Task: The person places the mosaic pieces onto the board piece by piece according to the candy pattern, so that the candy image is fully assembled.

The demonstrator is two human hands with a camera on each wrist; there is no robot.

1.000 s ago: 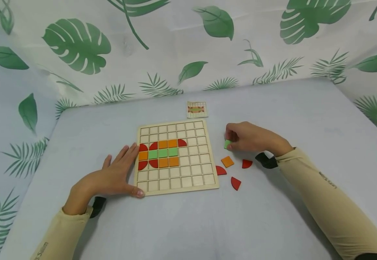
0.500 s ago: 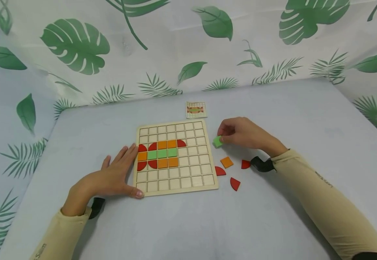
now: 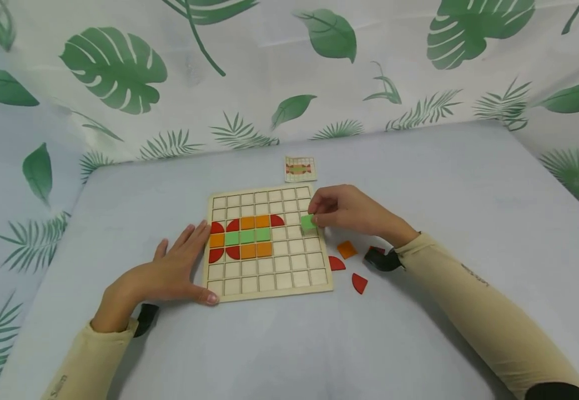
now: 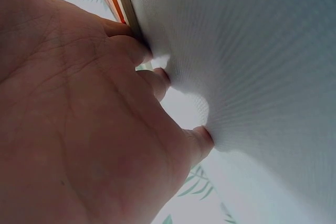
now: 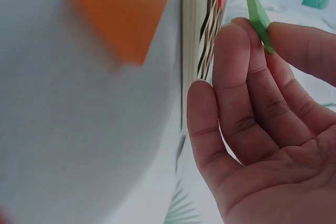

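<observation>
A wooden grid board lies on the table with red quarter-circle, orange square and green square tiles set in its left and middle cells. My left hand rests along the board's left edge, fingers spread and straight, thumb at the near left corner. Between thumb and fingertips my right hand pinches a green square tile over the right side of the board. The right wrist view shows that green tile edge-on, raised above the board's surface.
Right of the board lie an orange square tile and red quarter-circle tiles, one partly hidden behind the right wrist's black strap. A small pattern card sits behind the board. Leaf-printed cloth hangs at the back.
My right hand has carried the green tile leftward, from the table at the right to over the board's right columns. The left hand has stayed at the board's edge.
</observation>
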